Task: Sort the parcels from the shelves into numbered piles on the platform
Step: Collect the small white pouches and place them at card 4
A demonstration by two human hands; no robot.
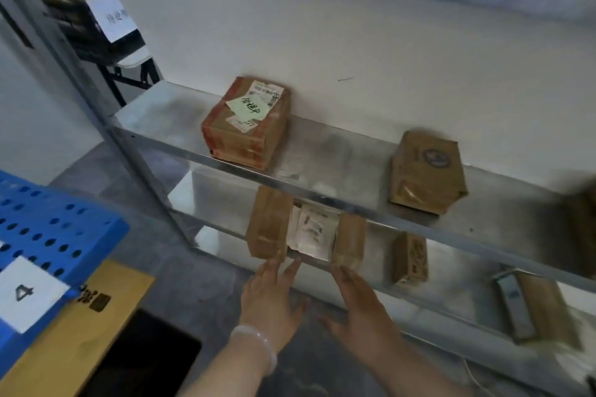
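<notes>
Both my hands reach toward a brown cardboard parcel (269, 226) with a white label on the lower metal shelf (451, 300). My left hand (272, 296), with a pale bracelet at the wrist, has straight fingers whose tips touch the parcel's near left corner. My right hand (361, 303) is stretched out flat, its fingertips at the parcel's near right corner. Neither hand grips it. The blue perforated platform (58, 226) at the left carries a white card marked 4 (27, 293).
On the upper shelf (338, 151) stand a taped box with a green note (246, 122) and a brown parcel (427, 172). The lower shelf also holds a small box (410, 259) and a flat parcel (535, 309). A yellow-brown carton (96, 316) lies beside the platform.
</notes>
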